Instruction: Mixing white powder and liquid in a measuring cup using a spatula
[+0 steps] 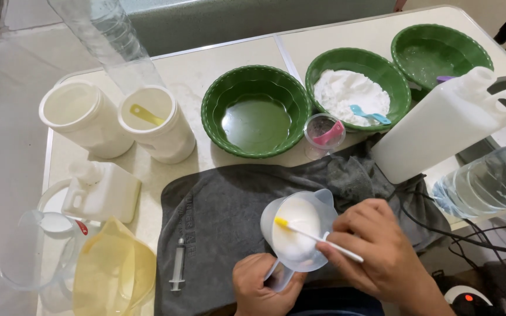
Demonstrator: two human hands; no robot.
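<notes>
Head view: right-hand fingers (346,243) pinch spatula (314,236); left hand (262,287) grips cup (297,231).

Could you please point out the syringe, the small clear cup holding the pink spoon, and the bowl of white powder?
syringe (178,263): head view, on the barrel.
small clear cup (317,143): head view, on its front wall.
bowl of white powder (323,65): head view, on the green rim.
</notes>
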